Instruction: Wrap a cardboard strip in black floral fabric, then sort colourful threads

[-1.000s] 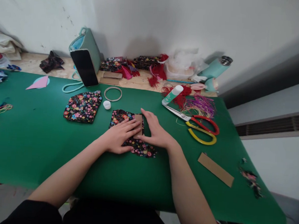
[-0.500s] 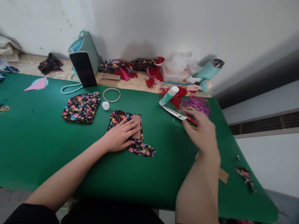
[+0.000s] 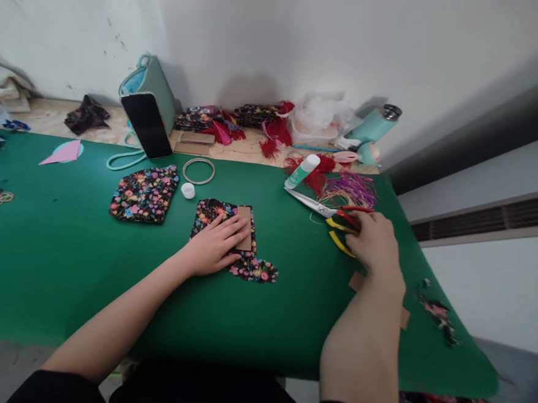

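Nearest the viewer, a flat brown cardboard strip (image 3: 356, 281) lies on the green-covered surface (image 3: 61, 273), mostly hidden under the right forearm, so only its ends show. Just beyond it the right hand (image 3: 376, 246) rests palm down over the handles of the red-and-yellow-handled scissors (image 3: 330, 215), fingers curled onto the loops; whether it has actually closed around them I cannot tell, since the hand covers most of the handles. The steel blades point away to the left, clear of the hand. The left hand (image 3: 215, 244) lies flat and spread, gripping nothing, pressing a small brown cardboard rectangle (image 3: 245, 227) onto the black floral fabric piece (image 3: 230, 235), probably to keep the card from shifting on the cloth. Farther off sit a second black floral fabric piece (image 3: 144, 194), a small white cap (image 3: 187, 190), a thin wooden ring (image 3: 198, 171) and a white-and-green glue tube (image 3: 302, 171) beside a tangle of purple and red threads (image 3: 350, 189). At the back a dark phone (image 3: 146, 125) leans on a teal bag (image 3: 155, 83), propped upright for viewing; the heaps behind are too blurred to make out.
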Demonstrator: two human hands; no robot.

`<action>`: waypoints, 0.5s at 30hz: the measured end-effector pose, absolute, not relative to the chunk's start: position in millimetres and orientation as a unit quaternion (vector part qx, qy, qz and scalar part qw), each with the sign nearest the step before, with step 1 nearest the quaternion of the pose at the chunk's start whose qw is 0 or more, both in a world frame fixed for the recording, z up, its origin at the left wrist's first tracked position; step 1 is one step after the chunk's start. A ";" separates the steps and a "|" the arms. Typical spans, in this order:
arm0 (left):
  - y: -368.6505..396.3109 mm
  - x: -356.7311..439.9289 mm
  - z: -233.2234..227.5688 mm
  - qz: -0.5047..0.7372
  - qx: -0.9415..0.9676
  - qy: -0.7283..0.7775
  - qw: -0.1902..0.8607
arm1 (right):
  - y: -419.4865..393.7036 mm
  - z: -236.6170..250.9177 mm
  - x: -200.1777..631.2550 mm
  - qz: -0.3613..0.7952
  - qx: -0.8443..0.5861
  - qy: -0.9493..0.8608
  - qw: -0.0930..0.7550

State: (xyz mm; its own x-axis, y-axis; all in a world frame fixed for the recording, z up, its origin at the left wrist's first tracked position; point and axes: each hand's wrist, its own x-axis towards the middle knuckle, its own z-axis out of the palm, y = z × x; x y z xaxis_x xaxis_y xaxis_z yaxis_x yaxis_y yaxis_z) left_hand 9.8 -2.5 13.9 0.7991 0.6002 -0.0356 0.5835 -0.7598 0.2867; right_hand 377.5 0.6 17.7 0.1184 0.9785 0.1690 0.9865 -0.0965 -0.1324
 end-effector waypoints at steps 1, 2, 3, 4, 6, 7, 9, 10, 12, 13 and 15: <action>-2.6 10.0 14.0 0.030 0.937 0.316 0.144 | -0.2 20.9 373.7 -0.037 -0.748 -0.656 0.086; -2.6 10.0 14.0 0.031 0.937 0.315 0.146 | -1.3 24.4 369.8 -0.060 -0.758 -0.646 0.062; -2.6 10.0 13.9 0.033 0.937 0.316 0.147 | -2.6 28.3 365.9 -0.087 -0.767 -0.635 0.035; -2.6 10.0 13.7 0.035 0.936 0.316 0.149 | -3.9 32.2 362.0 -0.111 -0.773 -0.624 0.011; -2.3 9.6 13.6 0.039 0.935 0.317 0.154 | -6.7 39.9 354.6 -0.130 -0.789 -0.601 -0.013; -2.2 9.4 13.6 0.041 0.934 0.317 0.157 | -8.0 43.4 351.2 -0.122 -0.801 -0.586 -0.010; -1.9 9.0 14.0 0.048 0.935 0.313 0.163 | -10.0 49.6 345.2 -0.088 -0.826 -0.556 0.030; -1.8 9.0 14.4 0.052 0.934 0.312 0.164 | -10.6 52.2 342.4 -0.066 -0.832 -0.547 0.068; -2.0 9.3 15.4 0.054 0.933 0.313 0.167 | -11.0 56.7 336.8 -0.019 -0.820 -0.549 0.161; -2.3 9.6 15.8 0.054 0.933 0.315 0.168 | -11.1 58.7 334.0 0.005 -0.805 -0.557 0.207; -3.1 10.3 16.5 0.052 0.931 0.320 0.169 | -12.0 62.2 327.8 0.081 -0.762 -0.580 0.275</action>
